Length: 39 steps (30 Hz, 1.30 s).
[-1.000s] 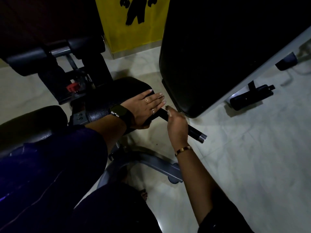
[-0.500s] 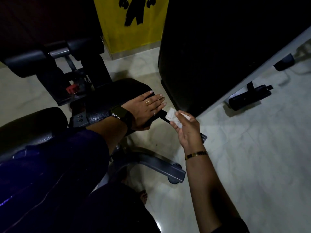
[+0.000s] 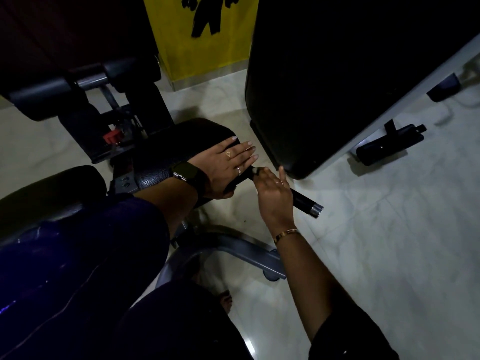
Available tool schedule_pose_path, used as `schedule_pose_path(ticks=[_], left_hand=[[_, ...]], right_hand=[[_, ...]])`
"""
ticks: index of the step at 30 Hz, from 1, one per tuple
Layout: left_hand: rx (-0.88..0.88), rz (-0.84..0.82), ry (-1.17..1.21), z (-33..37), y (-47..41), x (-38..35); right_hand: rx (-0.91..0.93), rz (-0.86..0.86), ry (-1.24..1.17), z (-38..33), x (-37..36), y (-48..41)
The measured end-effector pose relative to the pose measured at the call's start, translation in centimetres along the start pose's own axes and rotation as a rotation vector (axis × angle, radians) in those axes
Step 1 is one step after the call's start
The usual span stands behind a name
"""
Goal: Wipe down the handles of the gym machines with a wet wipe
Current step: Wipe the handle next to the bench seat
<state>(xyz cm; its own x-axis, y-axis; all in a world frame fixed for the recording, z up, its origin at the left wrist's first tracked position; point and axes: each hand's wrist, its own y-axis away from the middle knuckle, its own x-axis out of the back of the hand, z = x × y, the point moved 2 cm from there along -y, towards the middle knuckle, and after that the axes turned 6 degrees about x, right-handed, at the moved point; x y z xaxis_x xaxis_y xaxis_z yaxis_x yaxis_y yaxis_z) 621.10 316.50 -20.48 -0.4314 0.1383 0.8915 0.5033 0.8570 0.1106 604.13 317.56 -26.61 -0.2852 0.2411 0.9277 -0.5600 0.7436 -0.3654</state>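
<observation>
The handle (image 3: pixel 307 203), a black bar with a chrome end cap, juts out from beside the seat to the right, low over the pale tiled floor (image 3: pixel 389 268), and the right hand lies on its inner part. A big black back pad (image 3: pixel 324 87) fills the upper right, its lower corner just beyond the handle. A yellow panel (image 3: pixel 207 35) with a black figure stands behind it at the top. The black seat pad (image 3: pixel 181 141) sits at centre, with dark roller pads (image 3: pixel 39 100) on a grey bar to the upper left and a small red knob (image 3: pixel 112 137) below them. A curved grey base tube (image 3: pixel 233 246) runs along the floor under the arms. A second black grip (image 3: pixel 389 145) hangs off the frame at the far right. The left hand (image 3: pixel 226 167) rests flat on the seat pad's edge, fingers straight and together, with a dark watch (image 3: pixel 185 172) on its wrist. The right hand (image 3: pixel 275 198) is curled over the handle, its forefinger sticking up straight, with a gold bracelet (image 3: pixel 285 234) on its wrist. A scrap of white wet wipe (image 3: pixel 255 172) shows at its fingertips, against the bar.
</observation>
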Motion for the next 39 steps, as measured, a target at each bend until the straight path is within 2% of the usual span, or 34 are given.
schedule_pose_path(ticks=[5,8,10,12,14,15,16,19,25,32,36,39], left_hand=[[-0.007,-0.006,0.003,0.1,-0.1,0.0],[-0.001,-0.028,0.007,0.1,-0.1,0.1],[0.006,-0.026,0.013,0.1,-0.1,0.2],[0.011,-0.024,0.009,0.1,0.0,0.2],[0.007,-0.027,0.011,0.1,0.0,0.4],[0.008,-0.025,0.014,0.1,0.0,0.4],[0.009,-0.023,0.014,0.2,0.0,0.4],[0.007,-0.043,0.002,0.2,-0.1,0.2],[0.007,-0.04,-0.013,0.2,-0.1,0.1],[0.008,-0.026,-0.013,0.0,0.0,0.3],[0.0,-0.023,-0.017,0.2,-0.1,0.2],[0.003,-0.035,-0.036,0.1,-0.1,0.0]], right_hand=[[0.255,0.05,0.076,1.6,0.5,2.6],[0.214,0.085,-0.002,1.2,0.4,5.0],[-0.053,0.116,-0.254,-1.1,0.0,6.2],[-0.572,0.143,-0.637,-3.6,-0.9,6.2],[-1.257,0.208,-1.217,-4.9,-2.4,4.9],[-1.482,0.278,-1.49,-5.2,-3.1,4.1],[-1.591,0.357,-1.702,-5.1,-3.6,3.2],[-1.612,0.485,-1.938,-4.5,-3.2,0.9],[-1.639,0.477,-2.153,-3.6,-1.9,-1.2],[-1.649,0.626,-2.398,-2.3,0.2,2.5],[-1.707,0.755,-2.439,-2.6,2.0,3.7],[-1.728,0.725,-2.419,-3.3,2.3,2.5]])
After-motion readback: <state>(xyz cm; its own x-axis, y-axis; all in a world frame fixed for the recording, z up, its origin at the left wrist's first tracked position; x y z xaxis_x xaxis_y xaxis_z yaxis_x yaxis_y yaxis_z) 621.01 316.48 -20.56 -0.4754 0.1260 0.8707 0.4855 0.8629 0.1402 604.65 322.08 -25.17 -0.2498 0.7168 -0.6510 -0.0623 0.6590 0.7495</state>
